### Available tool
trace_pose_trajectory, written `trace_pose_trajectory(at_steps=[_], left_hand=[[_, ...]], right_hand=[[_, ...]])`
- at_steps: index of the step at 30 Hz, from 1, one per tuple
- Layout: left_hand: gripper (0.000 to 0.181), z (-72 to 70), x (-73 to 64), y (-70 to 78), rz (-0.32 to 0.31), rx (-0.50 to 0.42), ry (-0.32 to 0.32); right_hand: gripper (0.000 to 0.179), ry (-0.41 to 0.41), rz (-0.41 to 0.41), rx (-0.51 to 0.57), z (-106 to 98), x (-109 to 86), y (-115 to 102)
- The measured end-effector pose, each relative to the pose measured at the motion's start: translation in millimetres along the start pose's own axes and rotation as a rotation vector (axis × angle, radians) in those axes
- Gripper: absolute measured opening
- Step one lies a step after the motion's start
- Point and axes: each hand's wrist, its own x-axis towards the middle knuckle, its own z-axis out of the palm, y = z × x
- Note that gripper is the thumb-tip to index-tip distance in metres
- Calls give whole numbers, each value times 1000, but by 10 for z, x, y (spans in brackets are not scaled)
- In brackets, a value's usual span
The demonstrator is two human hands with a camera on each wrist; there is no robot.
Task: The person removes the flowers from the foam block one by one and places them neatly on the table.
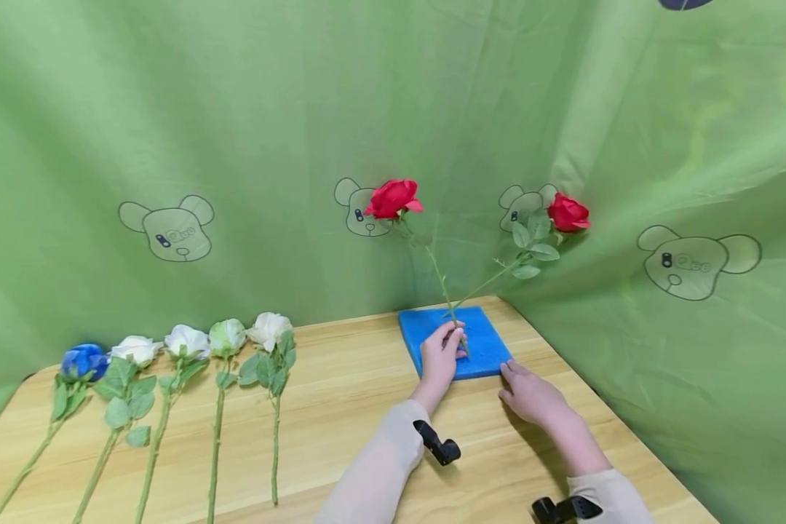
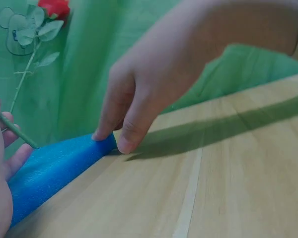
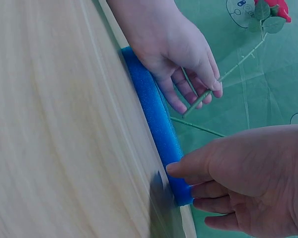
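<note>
My left hand [image 1: 440, 356] pinches the stem of a red rose [image 1: 393, 199] above a blue foam pad [image 1: 487, 342]. The stem's lower end [image 3: 187, 112] is close to the foam's top; whether it touches I cannot tell. A second red rose [image 1: 568, 213], with green leaves, leans to the right, its stem rising from the back part of the pad. At the pad's near right corner, my right hand [image 1: 533, 393] grips the foam, thumb at the side and fingers on top, as the right wrist view [image 3: 258, 178] shows.
Left on the wooden table [image 1: 340, 407] lie a blue rose [image 1: 84, 362], several white roses [image 1: 186, 340] and a pale green-white one [image 1: 226, 337], side by side, blooms toward the back. A green curtain [image 1: 268, 145] with bear faces stands behind and on the right.
</note>
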Motion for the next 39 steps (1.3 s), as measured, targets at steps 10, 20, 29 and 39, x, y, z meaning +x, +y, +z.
trace_pose_trajectory(at_steps=[10, 20, 29, 39], left_hand=[[17, -137, -138, 55, -45, -59, -23], [21, -306, -362, 161, -98, -56, -18], [25, -479, -563, 248, -138, -10, -11], [13, -652, -733, 344, -184, -1, 0]], right_hand=[[54, -19, -5, 14, -5, -1, 7], [54, -17, -13, 18, 15, 13, 17], [53, 10, -36, 2, 27, 29, 41], [52, 11, -42, 0, 40, 41, 60]])
